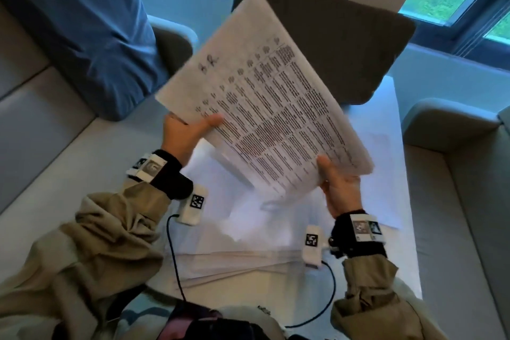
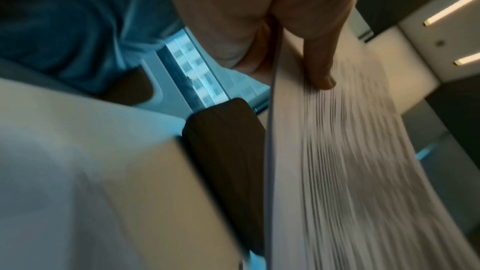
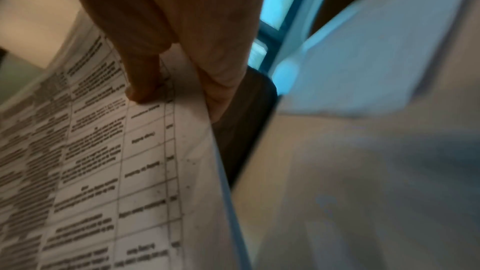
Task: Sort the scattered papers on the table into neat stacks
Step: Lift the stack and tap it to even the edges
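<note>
A sheaf of printed papers (image 1: 265, 91) with a table of text is held up, tilted, above the table. My left hand (image 1: 187, 130) grips its left edge, thumb on the printed face. My right hand (image 1: 338, 185) grips its lower right corner, thumb on top too. In the left wrist view the thumb (image 2: 317, 59) presses on the blurred sheaf (image 2: 350, 161). In the right wrist view the thumb (image 3: 142, 77) lies on the printed page (image 3: 103, 171), with fingers behind it. More loose white sheets (image 1: 248, 229) lie spread on the white table (image 1: 408, 270) under the hands.
A dark chair back (image 1: 345, 44) stands across the table behind the sheaf. A person in a blue sleeve (image 1: 91, 30) sits at the far left. Grey upholstered seating (image 1: 455, 201) flanks the table on the right. Cables (image 1: 174, 257) run from the wrist cameras.
</note>
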Demonstrator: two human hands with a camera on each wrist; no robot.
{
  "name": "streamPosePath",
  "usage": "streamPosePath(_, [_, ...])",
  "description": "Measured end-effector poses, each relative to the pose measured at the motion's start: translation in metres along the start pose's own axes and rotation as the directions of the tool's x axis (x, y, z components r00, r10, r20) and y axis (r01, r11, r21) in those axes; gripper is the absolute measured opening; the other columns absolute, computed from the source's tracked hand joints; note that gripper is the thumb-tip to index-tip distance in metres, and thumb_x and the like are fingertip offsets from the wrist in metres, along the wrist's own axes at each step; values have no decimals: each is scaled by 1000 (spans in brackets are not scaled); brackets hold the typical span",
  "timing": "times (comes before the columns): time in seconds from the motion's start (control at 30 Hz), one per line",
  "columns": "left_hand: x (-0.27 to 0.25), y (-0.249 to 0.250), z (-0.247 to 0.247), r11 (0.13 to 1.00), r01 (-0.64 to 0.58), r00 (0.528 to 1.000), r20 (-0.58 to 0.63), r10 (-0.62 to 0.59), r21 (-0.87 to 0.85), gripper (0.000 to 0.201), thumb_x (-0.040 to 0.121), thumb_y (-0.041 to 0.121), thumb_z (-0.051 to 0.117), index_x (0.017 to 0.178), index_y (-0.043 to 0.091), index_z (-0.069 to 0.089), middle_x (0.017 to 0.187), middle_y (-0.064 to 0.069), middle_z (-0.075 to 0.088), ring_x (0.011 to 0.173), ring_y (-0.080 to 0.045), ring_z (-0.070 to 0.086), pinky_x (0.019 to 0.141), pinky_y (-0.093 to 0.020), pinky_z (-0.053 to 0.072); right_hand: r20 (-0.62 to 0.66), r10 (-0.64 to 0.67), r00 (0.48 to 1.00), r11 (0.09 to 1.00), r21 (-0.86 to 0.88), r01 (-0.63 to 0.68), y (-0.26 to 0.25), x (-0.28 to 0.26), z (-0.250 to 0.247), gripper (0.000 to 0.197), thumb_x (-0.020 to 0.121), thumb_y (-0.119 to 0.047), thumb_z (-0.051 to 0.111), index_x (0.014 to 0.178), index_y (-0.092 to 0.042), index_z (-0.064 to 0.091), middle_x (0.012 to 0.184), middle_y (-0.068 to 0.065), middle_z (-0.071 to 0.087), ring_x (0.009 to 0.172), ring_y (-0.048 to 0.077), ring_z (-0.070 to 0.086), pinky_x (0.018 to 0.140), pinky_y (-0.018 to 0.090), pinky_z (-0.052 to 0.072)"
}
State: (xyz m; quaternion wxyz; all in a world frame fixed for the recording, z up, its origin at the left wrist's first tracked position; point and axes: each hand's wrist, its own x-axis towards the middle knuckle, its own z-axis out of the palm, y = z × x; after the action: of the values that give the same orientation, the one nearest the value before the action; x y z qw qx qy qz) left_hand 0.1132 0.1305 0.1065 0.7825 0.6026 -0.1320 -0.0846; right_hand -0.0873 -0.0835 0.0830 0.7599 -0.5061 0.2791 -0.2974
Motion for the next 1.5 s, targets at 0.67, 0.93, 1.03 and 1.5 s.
streamPosePath(0.67, [3, -22, -36, 942, 32, 979, 180, -97, 335, 58, 29, 53, 91, 76, 24, 73, 76, 14, 72, 71, -1, 66, 68, -18, 55, -29, -86, 996, 943, -325, 72, -2, 18, -14, 22, 67, 3, 79, 78, -12, 69, 69, -9, 73, 66, 5, 67, 63, 24, 54])
streamPosePath(0.93, [-6, -25, -25, 955, 77, 986, 119, -115, 285, 37, 44, 12, 89, 76, 10, 70, 69, 12, 73, 65, -3, 68, 61, -19, 55, -53, -122, 991, 945, -312, 100, -5, 17, -7, 24, 62, 4, 81, 76, -10, 68, 67, -8, 72, 64, 6, 67, 61, 23, 55])
streamPosePath(1.03, [0, -19, -27, 967, 48, 992, 101, -75, 248, 28, 48, 6, 89, 68, 16, 72, 69, 11, 73, 65, -5, 68, 61, -19, 55, 28, -210, 977, 927, -313, 208, -18, 21, -3, 27, 63, 11, 78, 73, -11, 68, 65, -9, 71, 63, 5, 66, 59, 20, 54])
streamPosePath(1.5, [-5, -18, -24, 973, -17, 999, 40, 8, 231, 21, 73, 48, 62, 75, 30, 73, 70, 7, 73, 68, -14, 65, 74, -33, 49, -75, -260, 963, 911, -348, 219, -8, 25, 12, 18, 79, -29, 70, 85, -13, 69, 64, -6, 71, 66, 7, 60, 68, 15, 48])
